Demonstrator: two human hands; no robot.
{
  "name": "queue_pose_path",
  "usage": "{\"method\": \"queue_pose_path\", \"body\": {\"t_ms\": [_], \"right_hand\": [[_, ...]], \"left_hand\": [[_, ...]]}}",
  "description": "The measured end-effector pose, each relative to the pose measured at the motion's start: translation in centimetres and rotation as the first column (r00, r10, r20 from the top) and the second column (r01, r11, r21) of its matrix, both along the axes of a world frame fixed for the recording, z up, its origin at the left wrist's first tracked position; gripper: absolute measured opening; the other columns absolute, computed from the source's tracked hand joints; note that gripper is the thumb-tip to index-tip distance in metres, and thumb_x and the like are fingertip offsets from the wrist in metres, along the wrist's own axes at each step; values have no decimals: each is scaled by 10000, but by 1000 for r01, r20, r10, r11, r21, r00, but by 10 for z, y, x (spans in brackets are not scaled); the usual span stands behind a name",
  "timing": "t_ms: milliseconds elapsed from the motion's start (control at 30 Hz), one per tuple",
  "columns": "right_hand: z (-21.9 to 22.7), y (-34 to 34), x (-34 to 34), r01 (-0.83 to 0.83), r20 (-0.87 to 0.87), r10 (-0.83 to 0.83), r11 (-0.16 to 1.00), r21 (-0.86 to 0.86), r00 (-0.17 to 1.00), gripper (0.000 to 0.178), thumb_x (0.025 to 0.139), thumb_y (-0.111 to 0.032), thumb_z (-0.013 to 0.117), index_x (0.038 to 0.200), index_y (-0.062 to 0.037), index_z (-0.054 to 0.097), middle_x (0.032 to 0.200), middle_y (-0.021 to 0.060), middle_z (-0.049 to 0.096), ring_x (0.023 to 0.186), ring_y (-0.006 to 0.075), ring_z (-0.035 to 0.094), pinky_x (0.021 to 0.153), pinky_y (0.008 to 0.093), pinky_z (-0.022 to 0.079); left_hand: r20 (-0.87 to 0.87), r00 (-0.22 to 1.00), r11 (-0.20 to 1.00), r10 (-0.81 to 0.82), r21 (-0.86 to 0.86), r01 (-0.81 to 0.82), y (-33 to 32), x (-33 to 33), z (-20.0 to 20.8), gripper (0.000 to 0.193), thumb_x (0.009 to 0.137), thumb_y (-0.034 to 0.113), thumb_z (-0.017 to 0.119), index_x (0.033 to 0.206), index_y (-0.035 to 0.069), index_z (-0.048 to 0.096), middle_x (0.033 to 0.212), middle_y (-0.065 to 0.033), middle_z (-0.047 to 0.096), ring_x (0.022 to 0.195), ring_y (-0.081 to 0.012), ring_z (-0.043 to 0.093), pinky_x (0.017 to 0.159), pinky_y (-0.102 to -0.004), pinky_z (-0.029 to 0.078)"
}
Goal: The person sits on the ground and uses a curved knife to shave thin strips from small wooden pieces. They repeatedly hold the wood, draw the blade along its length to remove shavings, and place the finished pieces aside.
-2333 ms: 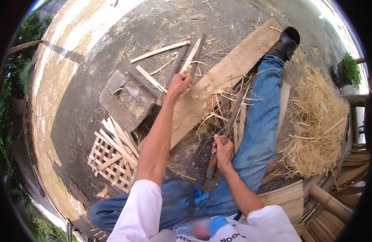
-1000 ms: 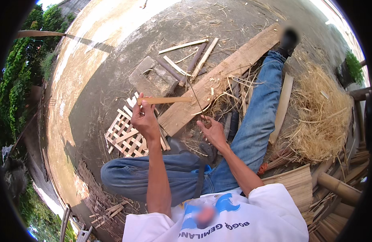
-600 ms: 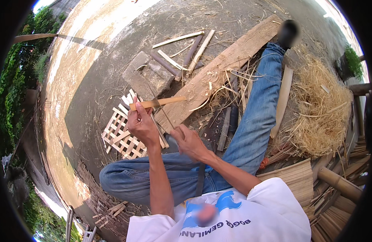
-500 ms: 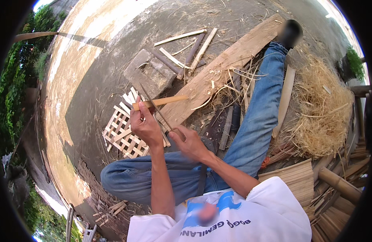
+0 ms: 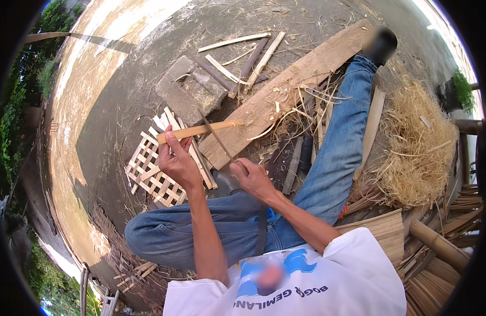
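Note:
Between the fingertips and thumb of my left hand [image 5: 178, 162], one end of a flat bamboo strip [image 5: 222, 126] is gripped. The strip points away to the right, its far end over the wooden plank [image 5: 290, 81]. My right hand [image 5: 252, 180] is closed around the handle of a knife [image 5: 218, 139], and its thin blade crosses the strip near the middle. Blade and strip look to be touching. The handle is mostly hidden by my fingers. Below my left hand lies a woven bamboo lattice [image 5: 148, 175] with loose slats beside it.
A rough concrete block [image 5: 174, 97] sits beyond the lattice, with wooden sticks [image 5: 264, 60] near it. Shavings litter the plank and ground. At right are a heap of pale shavings [image 5: 419, 142] and bamboo poles [image 5: 437, 242]. My outstretched leg [image 5: 332, 147] lies beside the plank.
Both hands remain closed on the strip and the knife. My left hand has shifted slightly left with the strip; the blade now crosses farther along it from my fingers.

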State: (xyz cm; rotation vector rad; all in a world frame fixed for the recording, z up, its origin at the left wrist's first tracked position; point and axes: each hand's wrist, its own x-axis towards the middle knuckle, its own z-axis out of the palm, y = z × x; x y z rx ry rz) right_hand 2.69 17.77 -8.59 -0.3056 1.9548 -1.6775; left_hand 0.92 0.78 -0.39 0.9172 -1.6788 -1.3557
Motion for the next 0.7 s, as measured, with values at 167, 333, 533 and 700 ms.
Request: {"method": "queue_pose_path", "body": {"t_ms": [167,333,533,700], "right_hand": [[-75,22,-26,98,77,-119,969,228,990,382,1038,-363,610,982,13,638,675,160,551,604,243,497,612,409,452],[-18,13,-9,-24,-107,20,999,-32,994,449,1048,-372,574,893,46,619,680,185,549,619,238,482,622,418,451],[-63,21,-12,41,36,-46,989,141,998,431,1037,-377,598,922,38,618,656,177,529,607,242,449,623,424,449],[-90,27,-12,167,163,-202,964,206,966,436,1033,-371,600,882,37,600,636,159,429,594,234,391,593,420,412]], "left_hand": [[0,1000,999,-31,-9,31,-9,-2,-2,370,1091,264,539,1248,-44,672,1056,-127,687,832,-178,722,784,-307,651],[6,1000,1000,-13,-21,13,-6,-5,-6,377,1095,268,528,1238,-50,671,1063,-128,684,832,-181,722,786,-313,651],[-29,999,999,25,32,-24,-13,0,-13,387,1093,284,531,1224,-49,676,1078,-136,683,852,-188,725,785,-310,651],[6,1000,1000,8,24,-8,-10,-2,-12,380,1097,279,520,1203,-40,696,1043,-137,690,857,-190,724,787,-316,655]]}}
